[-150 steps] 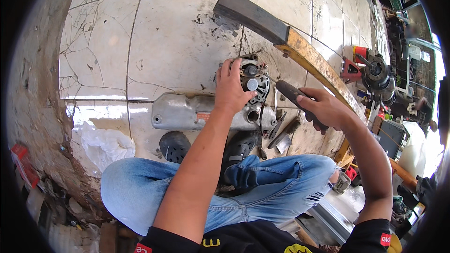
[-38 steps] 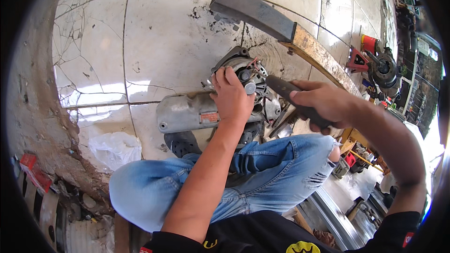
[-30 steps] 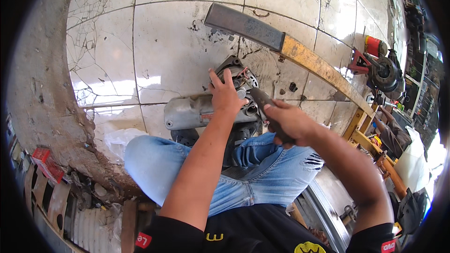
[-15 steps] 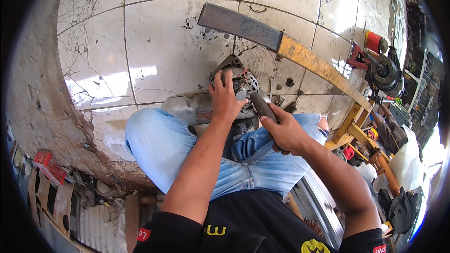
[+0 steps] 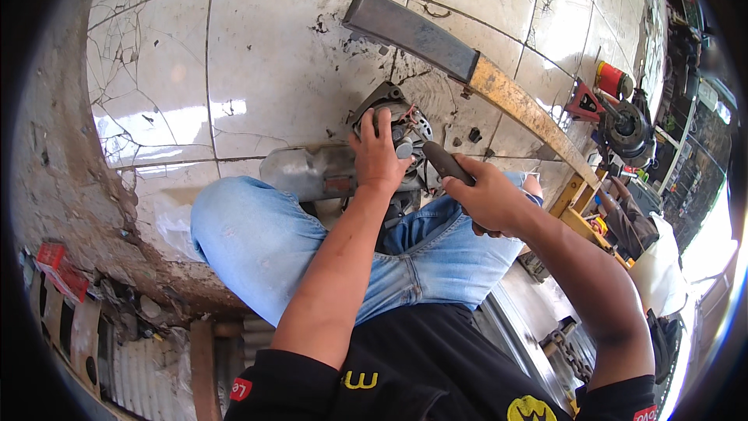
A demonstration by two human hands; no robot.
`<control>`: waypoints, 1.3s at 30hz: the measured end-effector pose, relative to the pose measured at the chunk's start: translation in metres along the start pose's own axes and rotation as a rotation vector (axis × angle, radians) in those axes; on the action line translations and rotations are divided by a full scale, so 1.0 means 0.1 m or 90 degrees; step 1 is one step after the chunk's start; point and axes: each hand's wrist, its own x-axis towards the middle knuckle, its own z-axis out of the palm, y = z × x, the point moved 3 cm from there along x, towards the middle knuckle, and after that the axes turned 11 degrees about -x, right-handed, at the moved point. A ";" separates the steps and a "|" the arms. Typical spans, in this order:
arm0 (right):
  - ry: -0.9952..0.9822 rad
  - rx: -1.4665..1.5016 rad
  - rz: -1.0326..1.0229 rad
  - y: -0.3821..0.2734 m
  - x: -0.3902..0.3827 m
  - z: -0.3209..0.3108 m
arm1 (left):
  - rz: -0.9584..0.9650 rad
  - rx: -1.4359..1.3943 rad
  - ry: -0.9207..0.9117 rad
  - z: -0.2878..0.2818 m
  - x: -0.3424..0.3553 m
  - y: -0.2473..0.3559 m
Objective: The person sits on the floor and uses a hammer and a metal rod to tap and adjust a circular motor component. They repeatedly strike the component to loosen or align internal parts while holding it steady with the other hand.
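My left hand [image 5: 379, 148] is curled over a greasy metal machine part [image 5: 387, 96] with a slotted disc [image 5: 421, 125] and reddish wires. Beside its thumb shows the round grey end [image 5: 403, 150] of a metal piece; whether the hand grips that piece is unclear. My right hand [image 5: 485, 193] is closed round a thick dark bar-shaped tool [image 5: 448, 164], whose near end is hidden in the fist. The tool's far end points at the machine part. A grey metal housing [image 5: 300, 171] lies left of the left hand, in front of my bent knee.
A long yellow steel leg with a dark end [image 5: 413, 35] lies across the cracked tile floor [image 5: 273, 47] beyond the part. To the right stand a red can [image 5: 613, 80], a red stand [image 5: 584, 103] and a black round assembly [image 5: 627, 136]. At left is a red box [image 5: 62, 271].
My right hand and its tool have shifted slightly up and right, drawing the tool a little away from the round grey end. The left hand stays on the part. The whole view has shifted slightly.
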 end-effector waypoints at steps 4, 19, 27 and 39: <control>-0.005 -0.005 0.007 -0.01 0.01 -0.03 | 0.015 0.004 -0.007 0.00 -0.01 0.01; 0.032 -0.069 -0.021 -0.07 0.01 -0.06 | 0.023 -0.007 0.014 0.03 -0.03 -0.03; 0.201 -0.286 -0.187 0.20 0.20 0.09 | 0.025 0.006 0.010 0.05 -0.04 -0.04; 0.288 -0.378 -0.193 0.39 0.18 0.19 | 0.040 0.007 -0.004 0.00 0.00 0.00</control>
